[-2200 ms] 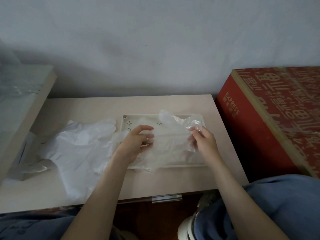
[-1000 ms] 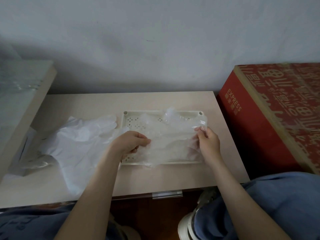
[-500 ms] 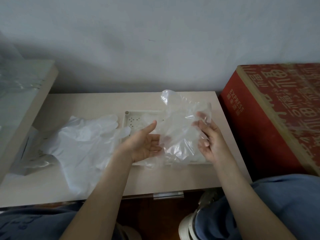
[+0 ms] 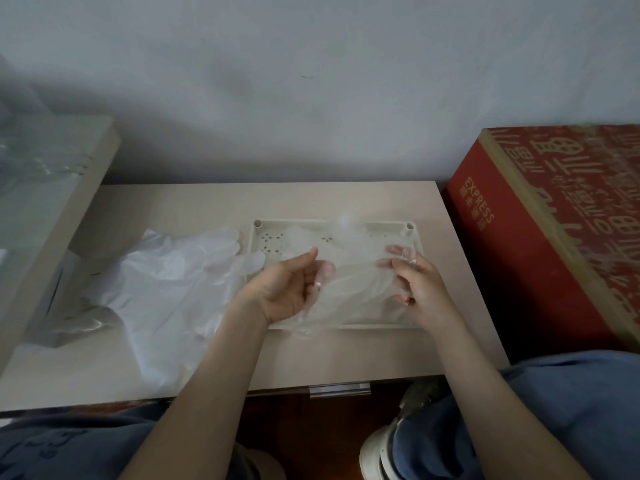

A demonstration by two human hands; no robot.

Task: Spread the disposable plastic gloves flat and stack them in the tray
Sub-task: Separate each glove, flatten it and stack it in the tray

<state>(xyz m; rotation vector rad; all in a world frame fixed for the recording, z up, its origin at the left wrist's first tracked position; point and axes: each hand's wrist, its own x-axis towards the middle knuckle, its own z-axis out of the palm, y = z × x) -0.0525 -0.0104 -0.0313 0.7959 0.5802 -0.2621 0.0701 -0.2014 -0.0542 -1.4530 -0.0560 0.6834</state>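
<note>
Head view, looking down on a pale tabletop (image 4: pixel 346 355): white perforated tray (image 4: pixel 270 239) lying right of centre, long sides parallel to the front edge, right rim close to the tabletop's right edge, a band of tabletop showing between near rim and front edge. One clear plastic glove (image 4: pixel 356 275) stretched across the tray, hovering just above it or resting on it, cannot tell which, lower hem spilling past the near rim. Left hand (image 4: pixel 287 289) palm-up over the tray's left part, fingers curled round the glove's left side, tips seen through the film. Right hand (image 4: pixel 417 285) over the tray's right part, thumb and fingers pinching the glove's right edge. Loose pile of gloves (image 4: pixel 166 282) covering much of the tabletop's left half, one fingertip reaching the tray's left rim. Wide strip of tabletop showing along the back edge, behind tray and pile. Red printed box (image 4: pixel 519 258) standing just off the right edge; slanted pale board (image 4: pixel 86 202) overhanging the left edge.
</note>
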